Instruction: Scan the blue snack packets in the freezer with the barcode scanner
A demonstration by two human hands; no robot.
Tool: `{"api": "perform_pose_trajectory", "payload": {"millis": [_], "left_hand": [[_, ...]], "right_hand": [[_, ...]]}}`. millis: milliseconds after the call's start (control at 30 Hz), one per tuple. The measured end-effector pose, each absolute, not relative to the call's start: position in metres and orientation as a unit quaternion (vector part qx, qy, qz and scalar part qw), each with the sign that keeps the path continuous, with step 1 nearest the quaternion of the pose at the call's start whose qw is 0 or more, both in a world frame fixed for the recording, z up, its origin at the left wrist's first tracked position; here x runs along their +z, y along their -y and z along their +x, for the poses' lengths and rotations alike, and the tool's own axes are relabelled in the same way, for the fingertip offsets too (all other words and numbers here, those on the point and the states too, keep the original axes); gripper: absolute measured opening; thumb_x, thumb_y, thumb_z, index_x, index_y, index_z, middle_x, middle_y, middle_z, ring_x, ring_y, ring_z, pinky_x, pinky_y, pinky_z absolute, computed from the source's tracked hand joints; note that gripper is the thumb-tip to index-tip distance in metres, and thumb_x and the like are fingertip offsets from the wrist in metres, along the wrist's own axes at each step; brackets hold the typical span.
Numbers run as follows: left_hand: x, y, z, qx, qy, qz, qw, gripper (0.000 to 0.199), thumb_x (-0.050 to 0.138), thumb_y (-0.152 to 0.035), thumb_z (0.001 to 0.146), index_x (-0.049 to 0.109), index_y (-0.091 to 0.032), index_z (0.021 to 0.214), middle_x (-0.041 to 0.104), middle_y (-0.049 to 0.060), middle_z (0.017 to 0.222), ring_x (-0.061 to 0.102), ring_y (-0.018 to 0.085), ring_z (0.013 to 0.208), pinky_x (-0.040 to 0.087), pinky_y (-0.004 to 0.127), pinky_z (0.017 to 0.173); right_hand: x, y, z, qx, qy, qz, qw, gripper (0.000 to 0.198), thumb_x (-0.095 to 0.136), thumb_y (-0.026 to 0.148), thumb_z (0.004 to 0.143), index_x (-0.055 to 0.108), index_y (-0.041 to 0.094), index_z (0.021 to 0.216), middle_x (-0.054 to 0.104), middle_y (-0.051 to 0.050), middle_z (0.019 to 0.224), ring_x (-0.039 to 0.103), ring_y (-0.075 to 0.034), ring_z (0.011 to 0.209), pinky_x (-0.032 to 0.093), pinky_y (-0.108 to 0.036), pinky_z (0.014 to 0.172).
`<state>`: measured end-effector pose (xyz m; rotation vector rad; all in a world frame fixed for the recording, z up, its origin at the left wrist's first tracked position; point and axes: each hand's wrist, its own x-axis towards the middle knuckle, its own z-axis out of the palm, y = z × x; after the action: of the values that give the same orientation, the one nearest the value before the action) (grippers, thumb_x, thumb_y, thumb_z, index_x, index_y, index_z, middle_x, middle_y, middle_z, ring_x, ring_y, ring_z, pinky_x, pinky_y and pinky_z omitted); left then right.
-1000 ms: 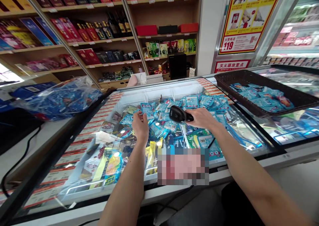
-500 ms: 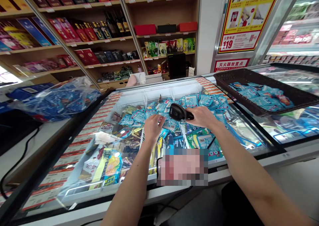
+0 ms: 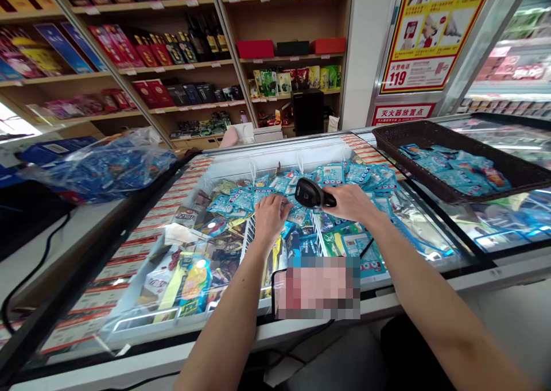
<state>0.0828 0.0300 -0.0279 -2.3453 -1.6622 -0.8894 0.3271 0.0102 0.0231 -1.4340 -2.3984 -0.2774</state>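
Observation:
My right hand [image 3: 350, 202] is closed round the handle of a black barcode scanner [image 3: 307, 193], whose head points left over the packets. My left hand [image 3: 272, 214] reaches down to the small blue packets [image 3: 243, 198], its fingers bent slightly and apart; whether a fingertip presses on a packet is hard to see. The packets lie strewn across the chest freezer [image 3: 224, 333], some with barcodes upward. Below my hands, a phone [image 3: 275, 293] with a blurred-out screen rests at the freezer's front edge.
A dark woven basket [image 3: 447, 144] with more blue packets stands at the right. On the left lies a clear plastic bag [image 3: 116, 161] full of blue packages. Frozen goods show through the glass. Shelves [image 3: 181, 66] of boxes and bottles line the back; cables hang in front.
My left hand has moved slightly forward and right, its fingers loosening from a pinch-like shape. My right hand keeps the scanner almost in place. The view has shifted slightly.

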Motion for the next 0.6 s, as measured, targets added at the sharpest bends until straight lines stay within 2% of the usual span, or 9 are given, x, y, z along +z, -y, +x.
{"api": "perform_pose_trajectory", "payload": {"millis": [167,400,600], "left_hand": [[-0.0291,-0.0321,0.0826,-0.274,0.556,-0.783,0.050,0.043,0.038,-0.050,0.087,0.052,-0.023,0.117,0.060,0.006,0.113,0.050,0.022,0.110,0.029,0.039,0.097],[-0.0247,-0.0290,0.0839,-0.245,0.568,-0.784,0.053,0.058,0.047,-0.062,0.077,0.051,-0.027,0.123,0.056,0.007,0.121,0.046,0.027,0.112,0.030,0.043,0.092],[-0.0245,-0.0332,0.0812,-0.233,0.562,-0.793,0.017,0.058,0.048,-0.065,0.074,0.057,-0.027,0.116,0.059,0.006,0.117,0.049,0.028,0.110,0.030,0.044,0.092]], "right_hand": [[0.0220,-0.0114,0.3267,-0.097,0.844,-0.500,0.170,0.029,0.049,0.044,0.078,0.058,0.022,0.095,0.066,-0.003,0.076,0.057,-0.017,0.066,0.025,-0.028,0.055],[0.0205,-0.0120,0.3255,-0.097,0.844,-0.497,0.173,0.029,0.048,0.044,0.079,0.057,0.022,0.096,0.066,-0.003,0.075,0.056,-0.016,0.065,0.024,-0.028,0.055],[0.0213,-0.0122,0.3249,-0.104,0.843,-0.500,0.170,0.029,0.049,0.045,0.079,0.058,0.022,0.095,0.066,-0.003,0.074,0.056,-0.016,0.064,0.024,-0.028,0.054]]}}
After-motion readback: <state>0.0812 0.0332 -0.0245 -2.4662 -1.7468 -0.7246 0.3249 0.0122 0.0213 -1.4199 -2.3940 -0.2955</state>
